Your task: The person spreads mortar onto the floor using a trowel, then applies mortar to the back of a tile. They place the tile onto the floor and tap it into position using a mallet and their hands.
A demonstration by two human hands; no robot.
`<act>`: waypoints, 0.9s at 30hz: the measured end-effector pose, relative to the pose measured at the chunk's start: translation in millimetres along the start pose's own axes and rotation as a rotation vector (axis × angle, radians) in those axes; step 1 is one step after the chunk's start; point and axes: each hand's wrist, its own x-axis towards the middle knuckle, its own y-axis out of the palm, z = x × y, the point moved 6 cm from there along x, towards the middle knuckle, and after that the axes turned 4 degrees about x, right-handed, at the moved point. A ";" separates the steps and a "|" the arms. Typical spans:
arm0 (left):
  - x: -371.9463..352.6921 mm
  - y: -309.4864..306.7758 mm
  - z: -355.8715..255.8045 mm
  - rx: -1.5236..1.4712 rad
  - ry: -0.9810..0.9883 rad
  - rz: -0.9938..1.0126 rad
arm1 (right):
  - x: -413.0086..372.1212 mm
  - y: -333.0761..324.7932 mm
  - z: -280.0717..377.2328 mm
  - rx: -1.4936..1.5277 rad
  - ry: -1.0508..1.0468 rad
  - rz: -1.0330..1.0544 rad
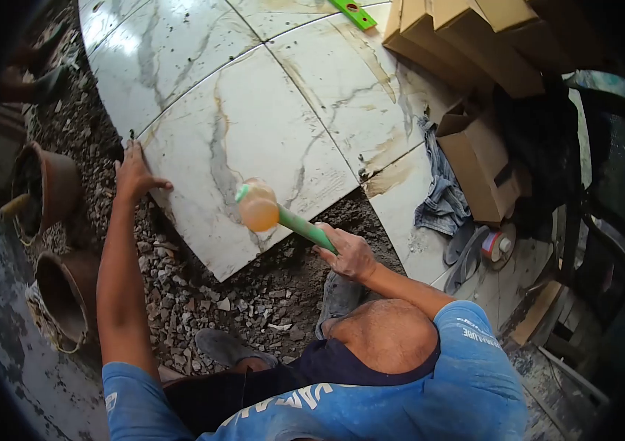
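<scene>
My right hand is wrapped round the green handle of a mallet. The mallet's rounded, amber-coloured head is over the near part of a large white marble-patterned tile. At that tile's left edge lies my left hand, its fingers stretched along the edge and its thumb apart on the surface. A small green piece sticks up at the tile corner by my left fingertips. The tile's near corner juts over grey gravel, and dark mortar shows along its right-hand near edge.
Two buckets stand on the left. A green spirit level lies on the far tiles. At the right are cardboard boxes, a crumpled grey cloth, slippers, a tape roll and a dark chair. Another person's foot shows at far left.
</scene>
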 end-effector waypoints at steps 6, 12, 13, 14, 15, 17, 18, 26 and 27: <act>3.0 0.2 1.9 -0.007 -0.015 -0.013 | -58.6 -7.5 -50.3 -0.177 0.258 -0.042; 5.6 1.3 2.1 -0.010 -0.014 0.002 | -41.3 -27.9 -8.8 -0.074 0.007 -0.137; 6.0 1.1 2.0 -0.002 -0.020 0.006 | -46.9 -15.5 -23.2 -0.042 0.048 -0.062; 5.1 0.2 1.0 -0.003 -0.020 0.002 | -46.9 -8.7 -31.3 -0.013 0.082 0.010; 4.2 -0.7 -0.1 0.002 -0.023 -0.005 | -53.8 1.6 -48.7 -0.130 0.316 0.204; 5.1 -7.0 -2.9 0.007 -0.031 -0.012 | -46.0 -7.3 -39.3 -0.116 0.296 0.198; 4.0 -7.1 -3.0 0.006 -0.032 0.009 | -49.8 -10.4 -31.0 -0.094 0.298 0.203; 6.2 -5.6 -3.5 0.019 -0.022 0.030 | -43.4 25.1 -23.9 0.223 0.511 0.452; 7.7 -4.7 -2.6 0.036 -0.023 0.022 | -43.8 29.4 -22.6 0.213 0.508 0.486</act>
